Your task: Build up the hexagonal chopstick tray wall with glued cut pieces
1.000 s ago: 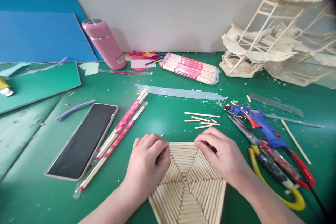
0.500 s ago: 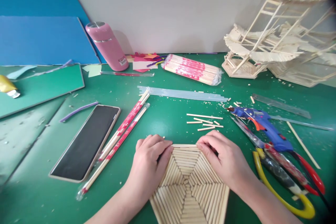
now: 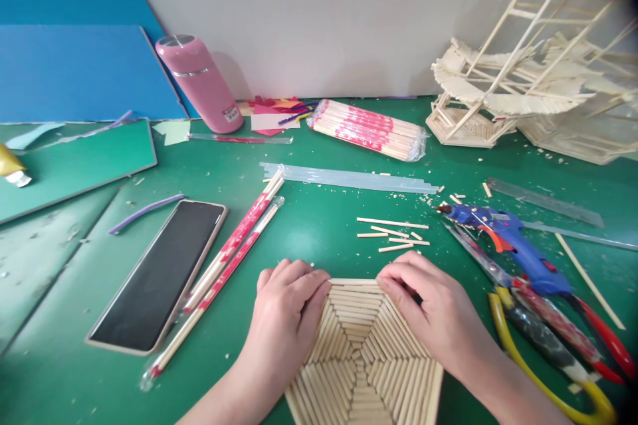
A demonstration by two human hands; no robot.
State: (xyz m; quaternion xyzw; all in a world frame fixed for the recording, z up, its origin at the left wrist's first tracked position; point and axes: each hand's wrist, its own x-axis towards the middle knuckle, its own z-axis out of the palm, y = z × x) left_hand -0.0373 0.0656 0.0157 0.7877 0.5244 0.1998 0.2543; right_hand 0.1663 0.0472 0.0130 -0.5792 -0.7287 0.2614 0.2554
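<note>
Head view: our left hand (image 3: 284,309) and right hand (image 3: 436,305) pinch a stick panel (image 3: 361,382); phone (image 3: 159,275) lies left, glue gun (image 3: 529,254) right, loose sticks (image 3: 393,222) beyond.

A craft workspace is indicated by the green surface (image 3: 319,226), littered with short stick pieces (image 3: 409,242). A glue gun (image 3: 532,254) is seen near three o'clock, a stick-built model (image 3: 528,103) at two, a stick panel (image 3: 361,325) at six.
</note>
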